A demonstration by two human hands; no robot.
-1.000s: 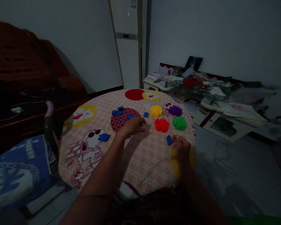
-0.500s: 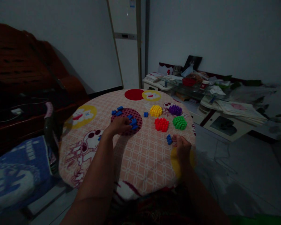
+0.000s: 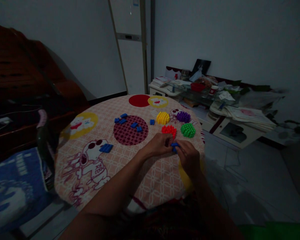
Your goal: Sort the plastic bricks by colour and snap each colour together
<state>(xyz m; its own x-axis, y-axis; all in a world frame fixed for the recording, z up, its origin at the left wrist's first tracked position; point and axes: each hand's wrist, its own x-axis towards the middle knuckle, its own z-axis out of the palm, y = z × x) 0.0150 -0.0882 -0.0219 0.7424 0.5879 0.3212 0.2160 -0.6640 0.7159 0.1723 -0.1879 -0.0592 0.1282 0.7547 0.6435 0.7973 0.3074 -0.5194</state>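
My left hand [image 3: 162,144] and my right hand [image 3: 188,153] meet over the right part of the table, fingers pinched around small blue plastic building blocks [image 3: 175,146]. Fingers cover part of these blocks, so how they fit together is hard to see. Just beyond my left hand sits a cluster of red blocks [image 3: 168,129], partly hidden by it. Green blocks [image 3: 188,130], yellow blocks [image 3: 163,118] and purple blocks [image 3: 183,116] stand in separate knobbly clusters behind. Loose blue blocks [image 3: 106,148] lie to the left, with more around the dotted circle.
A patterned cloth [image 3: 150,173] covers the round table. On the left stand a chair with a blue cover [image 3: 17,186] and a dark wooden bench [image 3: 35,73]. A low cabinet [image 3: 235,131] cluttered with papers and bags runs along the right wall.
My left hand has moved right from the dotted circle to my right hand, bringing blue blocks from there. Fewer blue blocks lie on the circle. The view has shifted slightly.
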